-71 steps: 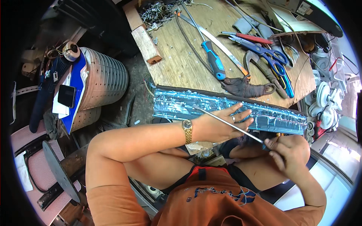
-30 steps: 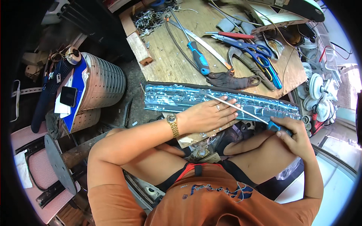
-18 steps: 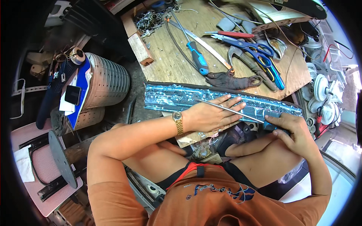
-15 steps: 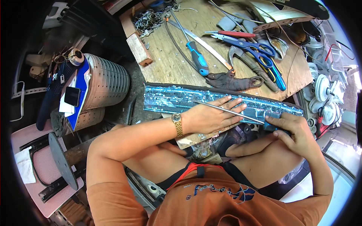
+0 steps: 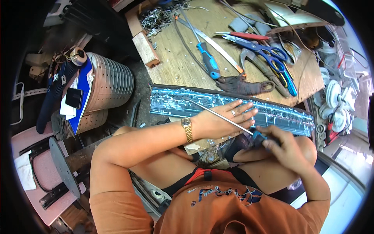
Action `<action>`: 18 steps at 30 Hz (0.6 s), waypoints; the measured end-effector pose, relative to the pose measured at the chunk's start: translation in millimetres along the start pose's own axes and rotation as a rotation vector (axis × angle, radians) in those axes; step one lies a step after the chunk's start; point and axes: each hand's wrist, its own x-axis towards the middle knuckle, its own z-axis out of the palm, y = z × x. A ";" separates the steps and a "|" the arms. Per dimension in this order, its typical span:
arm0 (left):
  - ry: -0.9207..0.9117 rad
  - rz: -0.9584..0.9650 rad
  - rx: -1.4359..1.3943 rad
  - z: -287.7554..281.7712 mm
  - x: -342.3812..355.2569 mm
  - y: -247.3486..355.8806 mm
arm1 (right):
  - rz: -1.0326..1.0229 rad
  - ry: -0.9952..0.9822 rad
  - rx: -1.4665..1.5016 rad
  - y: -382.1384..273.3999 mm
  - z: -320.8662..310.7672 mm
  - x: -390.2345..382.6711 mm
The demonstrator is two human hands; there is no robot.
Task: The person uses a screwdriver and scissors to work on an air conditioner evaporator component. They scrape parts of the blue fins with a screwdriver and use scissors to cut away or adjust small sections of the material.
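Observation:
A long strip covered in shiny, crinkled bluish material [image 5: 167, 101], dark along its back edge, lies across the front of the plywood bench [image 5: 175, 58]. My left hand [image 5: 222, 121], with watch and ring, rests palm down on it, fingers extended. Across that hand runs a long steel screwdriver shaft [image 5: 210, 109], its tip over the strip's left half. My right hand [image 5: 274, 144] grips the blue-and-black handle at the strip's lower right. Just behind the strip lie another screwdriver [image 5: 212, 68], blue scissors [image 5: 272, 54] and a dark rag [image 5: 241, 85].
Bolts [image 5: 156, 19], wooden blocks [image 5: 146, 48], wires and tools crowd the bench. At left, a perforated drum [image 5: 113, 82] carries a phone [image 5: 73, 97] and papers; a round metal plate [image 5: 64, 167] stands below it. White plastic parts [image 5: 335, 95] crowd the right side.
My right hand has moved left and lower, carrying the screwdriver, whose tip now reaches farther left along the strip. My left hand stays spread on the strip with only slight shifts.

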 end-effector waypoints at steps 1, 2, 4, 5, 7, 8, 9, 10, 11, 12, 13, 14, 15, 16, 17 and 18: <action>-0.011 0.001 0.031 0.7 -4.4 0.4 | 0.088 -0.051 0.117 -13.4 -12.4 5.8; -0.021 0.003 0.062 1.8 -8.0 1.0 | 0.166 -0.091 -0.005 -24.3 -24.8 5.0; -0.044 0.015 0.085 -6.9 -2.8 1.1 | 0.038 0.127 -0.045 -29.9 -31.1 -11.2; -0.074 0.021 0.103 -11.2 -0.7 0.8 | 0.038 0.133 -0.051 -28.9 -34.3 -17.6; -0.048 0.013 0.067 -5.7 -5.1 1.2 | 0.008 0.136 -0.111 -30.1 -39.1 -29.4; -0.031 0.004 0.025 -3.1 -8.3 2.1 | 0.006 0.139 -0.119 -33.6 -37.9 -33.5; -0.026 0.009 0.078 -3.4 -8.2 2.8 | 0.004 0.097 -0.231 -35.9 -36.7 -38.0; -0.019 0.014 0.081 -3.5 -7.2 3.4 | 0.002 0.053 -0.342 -38.6 -35.6 -41.5; -0.019 0.013 0.063 -3.8 -6.3 3.5 | 0.020 0.061 -0.406 -47.1 -32.2 -42.7; -0.017 0.013 0.043 -1.5 -4.8 4.2 | 0.025 0.067 -0.414 -52.8 -27.2 -42.5; 0.011 0.007 0.048 0.4 -4.1 4.9 | 0.060 0.063 -0.444 -57.0 -21.5 -40.7; 0.019 0.013 0.049 1.6 -5.5 4.9 | 0.095 0.059 -0.473 -59.9 -15.2 -38.6; 0.012 -0.028 0.009 3.1 -10.6 6.7 | 0.060 0.043 -0.494 -57.4 -5.0 -35.2; 0.019 -0.054 -0.030 3.6 -10.7 7.7 | 0.078 0.053 -0.511 -48.7 4.8 -37.9; 0.054 -0.063 -0.033 2.5 -6.0 9.2 | -0.025 0.124 -0.390 -35.2 11.2 -44.8; 0.082 -0.054 0.024 5.7 -4.2 10.1 | -0.130 0.184 -0.276 -20.9 20.0 -46.9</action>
